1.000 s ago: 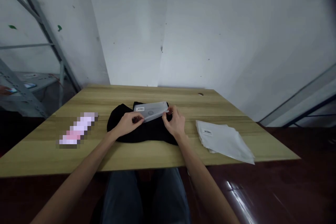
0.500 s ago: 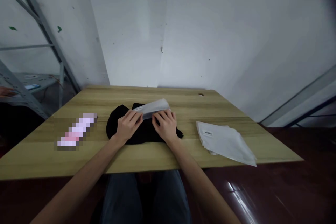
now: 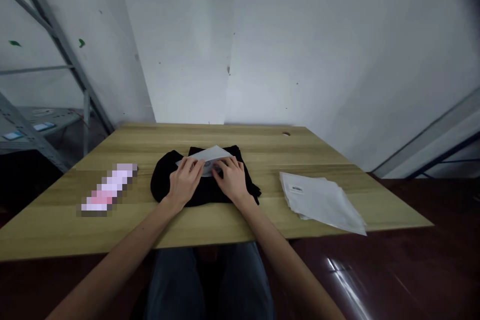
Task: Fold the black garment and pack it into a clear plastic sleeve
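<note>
A translucent white plastic bag [image 3: 212, 153] is between my two hands, above a folded black cloth item [image 3: 202, 195], perhaps a garment. My left hand [image 3: 185, 180] grips the bag's near edge on the left, fingers curled over it. On the right side of the same edge, my right hand [image 3: 231, 178] pinches it with the thumb underneath. The edge gapes a little between the hands, and something round and printed shows there. The black cloth lies on the table under both hands; its full shape is hidden.
Several more translucent plastic bags [image 3: 320, 199] lie stacked at the right, the top one with a barcode label and a corner over the table's front edge. A blurred-out flat object [image 3: 108, 190] lies at the left of the wooden table [image 3: 262, 225]. A metal rack [image 3: 56, 35] stands at left.
The bag has been turned and tilted, and its near edge has parted between my hands. Both hands stay nearly in place over the black cloth.
</note>
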Action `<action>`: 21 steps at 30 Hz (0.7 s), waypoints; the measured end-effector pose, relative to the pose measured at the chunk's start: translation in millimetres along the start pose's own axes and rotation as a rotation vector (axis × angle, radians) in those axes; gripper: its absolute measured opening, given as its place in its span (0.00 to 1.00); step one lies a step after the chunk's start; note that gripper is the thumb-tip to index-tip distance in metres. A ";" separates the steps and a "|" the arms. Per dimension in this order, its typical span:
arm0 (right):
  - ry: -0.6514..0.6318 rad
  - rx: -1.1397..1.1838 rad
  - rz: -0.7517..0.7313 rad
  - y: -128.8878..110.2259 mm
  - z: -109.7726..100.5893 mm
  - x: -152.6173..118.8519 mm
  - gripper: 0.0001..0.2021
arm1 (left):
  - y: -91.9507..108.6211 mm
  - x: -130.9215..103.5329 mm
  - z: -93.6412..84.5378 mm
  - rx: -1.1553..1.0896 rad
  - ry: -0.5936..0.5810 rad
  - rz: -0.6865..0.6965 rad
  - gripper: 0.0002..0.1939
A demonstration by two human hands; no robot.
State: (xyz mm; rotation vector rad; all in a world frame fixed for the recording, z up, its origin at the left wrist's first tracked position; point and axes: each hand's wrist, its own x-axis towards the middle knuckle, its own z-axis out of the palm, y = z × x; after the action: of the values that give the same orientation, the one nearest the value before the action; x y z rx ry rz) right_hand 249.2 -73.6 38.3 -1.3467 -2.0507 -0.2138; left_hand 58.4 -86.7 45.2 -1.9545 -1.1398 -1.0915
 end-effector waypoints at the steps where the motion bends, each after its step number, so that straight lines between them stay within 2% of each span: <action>1: 0.000 0.017 0.006 0.3 0.7 0.7 0.10 | 1.0 -0.2 0.6 0.014 -0.011 -0.015 0.08; 5: 0.008 0.070 0.014 1.2 1.2 4.1 0.18 | 2.4 -2.2 2.5 0.029 -0.048 -0.080 0.09; 8: -0.003 0.110 0.022 1.0 0.1 6.4 0.20 | 1.1 -4.5 3.7 -0.005 -0.066 -0.089 0.09; 12: 0.048 0.212 0.018 -2.1 -8.2 7.7 0.11 | -3.0 -6.8 3.1 -0.040 -0.063 -0.101 0.08; 15: 0.106 0.257 0.194 -1.1 -22.5 6.0 0.10 | -8.1 -7.2 0.7 -0.031 -0.055 -0.116 0.09; 17: 0.032 0.222 0.405 3.8 -33.6 3.9 0.11 | -11.3 -7.4 -0.6 -0.011 -0.047 -0.130 0.09; 19: -0.152 0.148 0.568 11.1 -43.3 2.2 0.12 | -13.4 -7.6 -0.9 0.004 -0.040 -0.138 0.09; 21: -0.337 0.056 0.641 18.2 -50.1 1.9 0.16 | -14.1 -8.0 -0.1 0.007 -0.052 -0.140 0.09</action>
State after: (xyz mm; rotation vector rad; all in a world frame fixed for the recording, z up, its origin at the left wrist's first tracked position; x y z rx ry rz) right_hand 286.5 -87.5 73.9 -2.0240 -1.7401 0.3714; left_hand 43.4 -83.7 39.6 -1.9315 -1.3229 -1.1122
